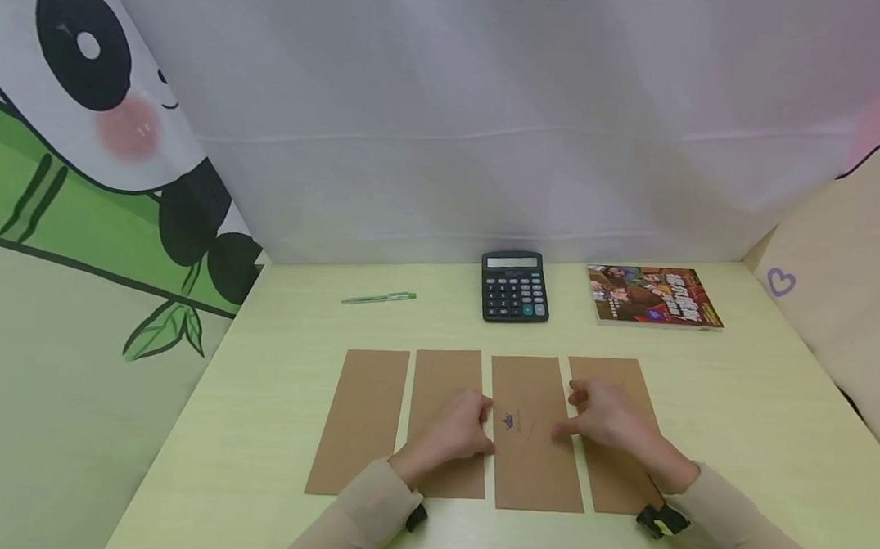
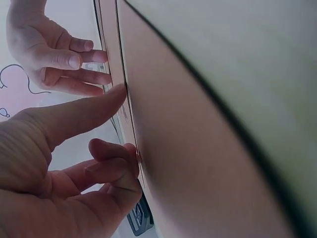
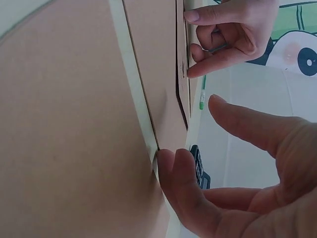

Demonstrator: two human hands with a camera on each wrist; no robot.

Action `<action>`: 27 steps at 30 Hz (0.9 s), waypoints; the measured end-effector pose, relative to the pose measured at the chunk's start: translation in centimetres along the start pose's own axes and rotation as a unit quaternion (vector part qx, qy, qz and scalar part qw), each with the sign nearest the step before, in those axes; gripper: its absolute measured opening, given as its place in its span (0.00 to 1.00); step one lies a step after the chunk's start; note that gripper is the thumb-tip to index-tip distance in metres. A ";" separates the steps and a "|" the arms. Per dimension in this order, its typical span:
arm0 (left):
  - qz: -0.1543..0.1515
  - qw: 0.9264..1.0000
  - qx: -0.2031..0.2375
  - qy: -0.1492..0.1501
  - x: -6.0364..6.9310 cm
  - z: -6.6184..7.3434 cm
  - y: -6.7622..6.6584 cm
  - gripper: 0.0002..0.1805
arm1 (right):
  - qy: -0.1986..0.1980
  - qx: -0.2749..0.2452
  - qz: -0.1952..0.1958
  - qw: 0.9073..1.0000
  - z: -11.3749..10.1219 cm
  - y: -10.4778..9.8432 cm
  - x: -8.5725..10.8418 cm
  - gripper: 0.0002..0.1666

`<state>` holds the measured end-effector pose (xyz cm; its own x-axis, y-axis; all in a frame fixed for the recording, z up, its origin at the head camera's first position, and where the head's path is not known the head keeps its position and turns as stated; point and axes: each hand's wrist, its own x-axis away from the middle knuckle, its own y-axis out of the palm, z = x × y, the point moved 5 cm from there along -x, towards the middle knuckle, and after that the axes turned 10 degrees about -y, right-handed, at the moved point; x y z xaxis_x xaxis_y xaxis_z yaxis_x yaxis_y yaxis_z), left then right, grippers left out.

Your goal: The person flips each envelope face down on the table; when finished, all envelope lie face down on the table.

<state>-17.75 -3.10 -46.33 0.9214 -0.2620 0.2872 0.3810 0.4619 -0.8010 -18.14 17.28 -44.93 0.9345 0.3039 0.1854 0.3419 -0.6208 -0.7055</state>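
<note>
Several brown cardboard rectangles lie side by side in a row with narrow gaps. The third from the left, a cardboard piece (image 1: 538,475), bears a small dark crown print. My left hand (image 1: 451,435) is over the second cardboard piece (image 1: 446,373), its thumb and a fingertip at the third piece's left edge. In the left wrist view, other fingers of that hand (image 2: 69,163) are bent. My right hand (image 1: 614,417) spans the third piece's right edge, over the rightmost cardboard piece (image 1: 612,376). In the right wrist view, its thumb (image 3: 247,119) is raised and its fingertips touch near the gap.
The leftmost cardboard piece (image 1: 360,422) lies beside my left forearm. Along the back of the pale table (image 1: 258,381) are a green pen (image 1: 378,298), a black calculator (image 1: 516,287) and a book (image 1: 654,297) with a colourful cover. White cloth (image 1: 490,146) hangs behind.
</note>
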 end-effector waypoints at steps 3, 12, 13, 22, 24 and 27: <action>-0.003 1.000 -0.002 -0.004 0.0 0.0 0.1 0.22 | -0.008 0.005 0.000 1.000 -0.1 -0.1 -0.1 0.46; 0.008 1.000 -0.013 -0.004 0.1 0.3 -0.1 0.22 | -0.009 -0.013 0.002 1.000 0.1 -0.2 -0.3 0.41; 0.007 1.000 -0.016 -0.004 0.1 0.3 -0.1 0.22 | -0.008 -0.016 0.003 1.000 0.1 -0.2 -0.3 0.40; 0.005 1.000 -0.029 -0.006 0.1 0.4 -0.1 0.20 | -0.006 -0.047 0.002 0.999 0.3 -0.1 -0.1 0.49; 0.002 1.000 -0.026 -0.005 0.1 0.4 -0.1 0.20 | -0.009 -0.060 0.003 0.998 0.4 -0.2 -0.1 0.49; 0.001 1.000 -0.022 -0.003 0.1 0.4 -0.1 0.20 | -0.013 -0.098 0.002 0.995 0.4 -0.5 0.0 0.46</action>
<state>-17.67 -2.80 -45.99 0.9228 -0.2550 0.2889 0.3753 0.4245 -0.8240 -18.34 17.86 -44.89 0.9336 0.3182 0.1646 0.3541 -0.7506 -0.5578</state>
